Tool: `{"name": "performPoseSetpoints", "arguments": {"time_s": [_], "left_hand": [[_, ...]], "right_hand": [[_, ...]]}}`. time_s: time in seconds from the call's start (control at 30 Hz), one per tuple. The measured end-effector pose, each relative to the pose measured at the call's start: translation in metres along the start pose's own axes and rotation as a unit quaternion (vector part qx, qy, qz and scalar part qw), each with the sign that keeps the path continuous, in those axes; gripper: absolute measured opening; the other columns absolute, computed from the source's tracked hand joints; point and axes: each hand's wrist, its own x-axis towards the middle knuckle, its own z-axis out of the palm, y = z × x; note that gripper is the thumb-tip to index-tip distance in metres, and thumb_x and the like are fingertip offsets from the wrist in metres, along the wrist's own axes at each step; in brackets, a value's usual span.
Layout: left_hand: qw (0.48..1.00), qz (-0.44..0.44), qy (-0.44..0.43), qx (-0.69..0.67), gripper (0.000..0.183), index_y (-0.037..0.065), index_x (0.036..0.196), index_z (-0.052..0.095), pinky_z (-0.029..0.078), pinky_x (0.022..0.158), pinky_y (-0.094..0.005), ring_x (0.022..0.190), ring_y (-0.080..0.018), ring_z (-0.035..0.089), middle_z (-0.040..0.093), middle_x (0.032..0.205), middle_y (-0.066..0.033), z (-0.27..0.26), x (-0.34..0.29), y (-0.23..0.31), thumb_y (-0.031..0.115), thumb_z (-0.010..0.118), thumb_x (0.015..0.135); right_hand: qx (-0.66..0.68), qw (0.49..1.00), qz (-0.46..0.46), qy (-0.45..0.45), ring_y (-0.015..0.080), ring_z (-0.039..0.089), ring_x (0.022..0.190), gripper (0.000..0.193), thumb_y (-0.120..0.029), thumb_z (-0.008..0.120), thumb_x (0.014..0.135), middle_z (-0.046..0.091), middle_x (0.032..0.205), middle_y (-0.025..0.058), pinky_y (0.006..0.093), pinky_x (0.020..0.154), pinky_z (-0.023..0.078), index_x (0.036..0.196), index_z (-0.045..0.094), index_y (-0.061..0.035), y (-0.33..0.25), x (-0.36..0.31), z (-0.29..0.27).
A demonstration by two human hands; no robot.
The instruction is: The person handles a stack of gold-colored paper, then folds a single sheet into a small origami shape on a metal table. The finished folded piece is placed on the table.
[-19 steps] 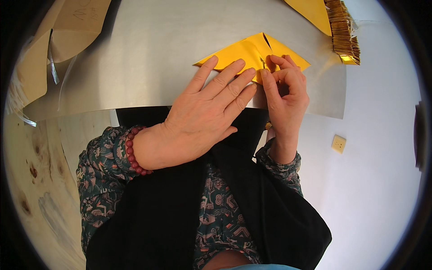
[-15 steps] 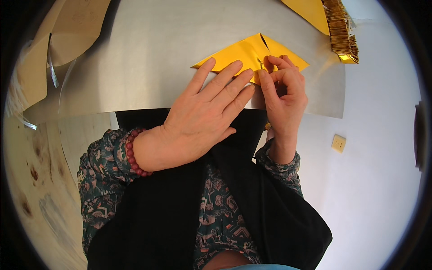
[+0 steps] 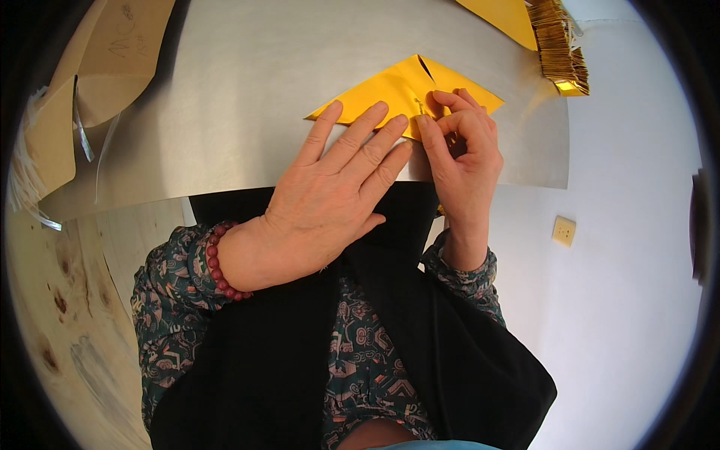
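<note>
A folded piece of shiny gold foil paper (image 3: 382, 88) lies near the front edge of the metal tabletop, with a dark slit by its far corner. My left hand (image 3: 330, 172) is open and flat, its fingers spread and their tips resting along the paper's near left edge. On the right side of the paper, my right hand (image 3: 465, 142) is closed, thumb and forefinger pinching at a raised fold. A small crease shows beside the thumb tip. The part of the paper under the right fingers is hidden.
At the far left stands a brown cardboard box (image 3: 112, 67) with clear plastic strips hanging from it. A stack of folded gold paper (image 3: 559, 52) lies at the far right edge of the metal tabletop (image 3: 240, 97), beside a flat gold sheet (image 3: 504, 19). A wall socket (image 3: 564, 232) is at right.
The whole view has shifted slightly, so the table and paper appear a little further left. Both hands keep nearly the same places on the gold foil paper.
</note>
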Motion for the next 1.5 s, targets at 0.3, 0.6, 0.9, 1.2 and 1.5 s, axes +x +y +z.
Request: {"name": "performPoseSetpoints", "arguments": {"time_s": [0.3,0.6,0.9,1.2,1.5], "left_hand": [[1.000,0.006,0.009,-0.008,0.093,0.003,0.158,0.049,0.023,0.130,-0.0613,0.158,-0.0374,0.036,0.044,0.167,-0.0163,0.000,-0.001,-0.002,0.024,0.091,0.078],[0.998,0.025,0.018,0.049,0.081,0.001,0.151,0.055,0.023,0.130,-0.0568,0.156,-0.0346,0.039,0.051,0.160,-0.0169,0.002,-0.002,-0.005,0.038,0.085,0.085],[1.000,0.003,0.004,0.002,0.090,0.004,0.158,0.049,0.022,0.130,-0.0599,0.158,-0.0363,0.037,0.044,0.167,-0.0162,0.002,-0.001,-0.004,0.024,0.090,0.080],[1.000,-0.003,0.009,0.021,0.091,0.005,0.160,0.047,0.025,0.129,-0.0581,0.156,-0.0364,0.039,0.046,0.164,-0.0144,0.003,0.002,-0.006,0.023,0.089,0.081],[0.994,0.004,0.055,0.091,0.086,0.007,0.157,0.052,0.029,0.126,-0.0584,0.149,-0.0375,0.043,0.052,0.156,-0.0138,0.013,0.000,-0.013,0.030,0.088,0.082]], "right_hand": [[0.018,1.000,0.001,0.010,0.0390,0.065,0.126,0.021,-0.008,0.085,0.087,0.078,0.116,0.0104,0.0497,0.115,0.045,0.084,0.064,-0.0044,0.002,0.000,0.002],[0.022,1.000,0.017,0.004,0.0365,0.064,0.128,0.021,-0.007,0.085,0.087,0.079,0.116,0.0116,0.0471,0.113,0.047,0.085,0.064,-0.0046,-0.001,0.000,0.003],[0.010,1.000,-0.009,0.005,0.0367,0.064,0.127,0.021,-0.007,0.084,0.088,0.078,0.116,0.0118,0.0491,0.114,0.046,0.086,0.064,-0.0047,0.002,0.001,0.003],[0.024,0.999,0.021,0.011,0.0375,0.063,0.121,0.025,-0.010,0.085,0.087,0.072,0.122,0.0140,0.0420,0.099,0.054,0.102,0.066,-0.0041,0.002,0.000,0.008],[-0.072,0.992,-0.102,0.003,0.0395,0.059,0.119,0.030,-0.012,0.072,0.097,0.065,0.131,0.0169,0.0470,0.107,0.048,0.125,0.069,-0.0020,0.007,0.000,0.016]]}}
